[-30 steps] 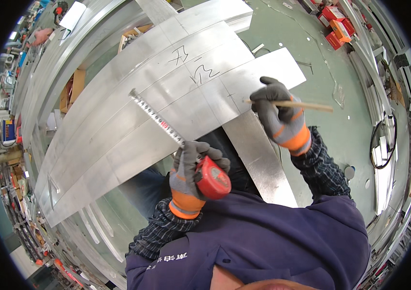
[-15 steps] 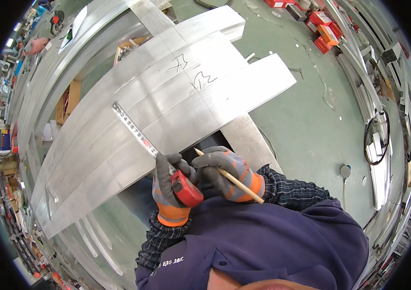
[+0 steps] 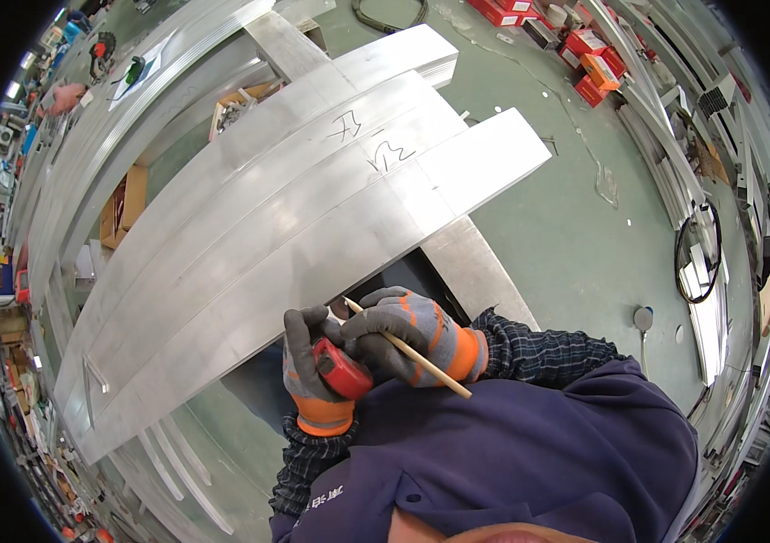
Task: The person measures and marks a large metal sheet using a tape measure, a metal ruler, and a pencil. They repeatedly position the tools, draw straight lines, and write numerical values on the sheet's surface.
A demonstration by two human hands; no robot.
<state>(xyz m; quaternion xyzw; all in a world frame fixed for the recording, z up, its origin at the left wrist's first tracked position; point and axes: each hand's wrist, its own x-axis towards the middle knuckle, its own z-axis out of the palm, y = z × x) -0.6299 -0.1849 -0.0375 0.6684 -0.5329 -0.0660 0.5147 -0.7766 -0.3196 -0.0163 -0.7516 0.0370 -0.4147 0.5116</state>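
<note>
Gloved in grey and orange, my left hand (image 3: 305, 369) is closed around a red tape measure (image 3: 344, 369). My right hand (image 3: 430, 330), in a matching glove, grips a pale wooden pencil (image 3: 435, 372), its tip pointing up and left. Both hands are close together at the near edge of long silvery metal profiles (image 3: 249, 262) lying side by side. Between the fingers a short pale bit shows, perhaps the tape's end; I cannot make it out. Dark handwritten marks are on the profiles' right part.
A flat metal beam (image 3: 480, 271) runs underneath the profiles. Beyond them are more long profiles (image 3: 145, 127) and an open cardboard box (image 3: 127, 206). Red boxes (image 3: 591, 90) stand on the green floor at the far right, near a black cable loop (image 3: 700, 253).
The tape blade that reached out over the profiles has drawn back into its case. My right hand has moved slightly left and down, still holding the pencil.
</note>
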